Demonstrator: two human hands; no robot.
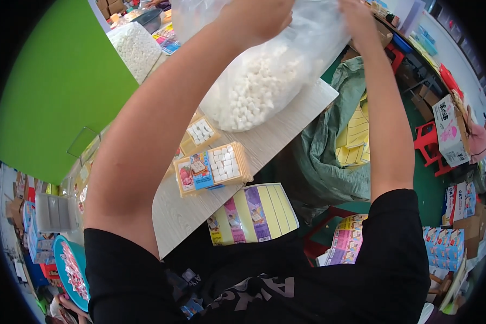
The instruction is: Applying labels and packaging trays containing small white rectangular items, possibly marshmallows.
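Note:
A large clear plastic bag stands on the table in front of me. Many small white pieces that look like mini marshmallows fill its lower part. My left hand is closed on the upper part of the bag. At the bag's upper right edge, my right hand pinches the plastic, its fingers slightly blurred and partly cut off by the frame. Nearer to me lies a stack of yellow trays with the same white pieces and a picture label. Another filled tray sits just behind it.
Printed yellow label sheets lie below the table's near edge. Right of the table is a green sack with yellow sheets inside. A green panel rises at left, above a teal basin. Red stools stand far right.

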